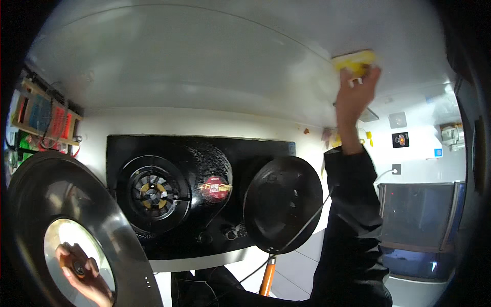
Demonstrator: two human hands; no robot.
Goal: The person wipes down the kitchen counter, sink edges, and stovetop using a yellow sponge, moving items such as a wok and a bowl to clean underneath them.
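Note:
My right hand (pixel 356 90) is up at the glossy light wall (pixel 199 61) behind the stove. A yellow sponge (pixel 355 63), slightly blurred, is held in its fingers flat to that wall. At lower left, my left hand (pixel 90 286) shows through the round glass window of a large dark pan lid (pixel 76 184). Its fingers grip the lid's round brown knob (pixel 73 264). The lid is tilted up beside the stove's left end. Below the right forearm sits a black frying pan (pixel 284 203) with an orange handle (pixel 267 276).
A black two-burner gas stove (pixel 215 153) has its left burner (pixel 153 195) uncovered; wet, foamy streaks mark its top. A crowded rack (pixel 46 111) stands at far left. A plugged socket (pixel 396 169) and a dark appliance (pixel 418 215) are at right. A thin cable crosses the pan.

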